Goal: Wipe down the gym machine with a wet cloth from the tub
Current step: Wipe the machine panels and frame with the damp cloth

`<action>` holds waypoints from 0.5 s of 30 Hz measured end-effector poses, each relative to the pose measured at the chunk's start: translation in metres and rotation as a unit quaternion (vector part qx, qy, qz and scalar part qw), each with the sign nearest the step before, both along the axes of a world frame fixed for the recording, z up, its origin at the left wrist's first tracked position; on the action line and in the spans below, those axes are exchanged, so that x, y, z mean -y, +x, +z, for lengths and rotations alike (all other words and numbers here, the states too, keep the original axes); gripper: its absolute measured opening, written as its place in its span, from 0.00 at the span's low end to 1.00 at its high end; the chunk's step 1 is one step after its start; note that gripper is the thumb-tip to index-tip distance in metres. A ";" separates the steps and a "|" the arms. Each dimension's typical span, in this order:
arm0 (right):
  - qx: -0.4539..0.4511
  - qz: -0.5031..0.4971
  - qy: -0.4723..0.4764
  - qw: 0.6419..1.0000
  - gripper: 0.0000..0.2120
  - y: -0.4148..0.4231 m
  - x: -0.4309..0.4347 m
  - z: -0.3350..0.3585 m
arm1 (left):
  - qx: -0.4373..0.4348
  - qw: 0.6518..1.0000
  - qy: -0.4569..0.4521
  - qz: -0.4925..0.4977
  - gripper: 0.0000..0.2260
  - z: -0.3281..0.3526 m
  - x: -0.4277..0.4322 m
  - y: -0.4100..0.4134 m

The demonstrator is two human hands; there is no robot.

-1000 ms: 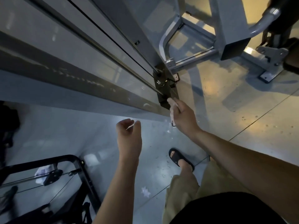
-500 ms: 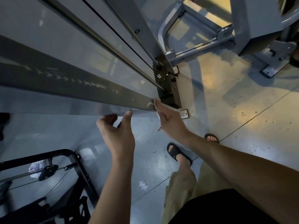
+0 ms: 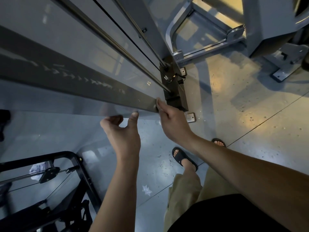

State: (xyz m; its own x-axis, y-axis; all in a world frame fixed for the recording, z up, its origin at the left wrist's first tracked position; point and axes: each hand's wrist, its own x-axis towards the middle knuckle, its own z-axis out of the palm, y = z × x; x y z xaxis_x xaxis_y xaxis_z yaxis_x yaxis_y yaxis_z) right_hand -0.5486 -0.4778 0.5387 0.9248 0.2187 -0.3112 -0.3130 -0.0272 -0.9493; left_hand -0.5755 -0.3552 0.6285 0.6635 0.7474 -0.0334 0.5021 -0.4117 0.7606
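Down nearest me, my sandal [image 3: 183, 159] stands on the speckled floor [image 3: 242, 118], and a black frame [image 3: 78, 166] with a cable pulley sits low to my left.

Just above that, my left hand [image 3: 123, 136] is raised with nothing in it. Its fingers are hooked and its thumb [image 3: 134, 115] stands apart from them, the tip just at the lower edge of the gym machine [image 3: 50, 39].

Beside it, my right hand [image 3: 174, 122] reaches a little farther, its fingers [image 3: 159, 105] laid fairly straight and pressed against the lower end of the dark band [image 3: 83, 84] that runs along the machine's clear shield. I cannot make out the cloth; my palm covers whatever lies between it and the shield.

Right past those fingertips is the dark weight stack [image 3: 174, 87], with two guide rods [image 3: 117, 46] and a thin black cable running down into it.

Beyond the stack, a grey tubular base frame [image 3: 209, 49] is bolted to the floor.
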 end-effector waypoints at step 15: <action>0.053 0.062 -0.069 0.994 0.21 0.010 0.011 -0.002 | -0.029 0.999 -0.012 -0.007 0.21 0.009 -0.003 0.001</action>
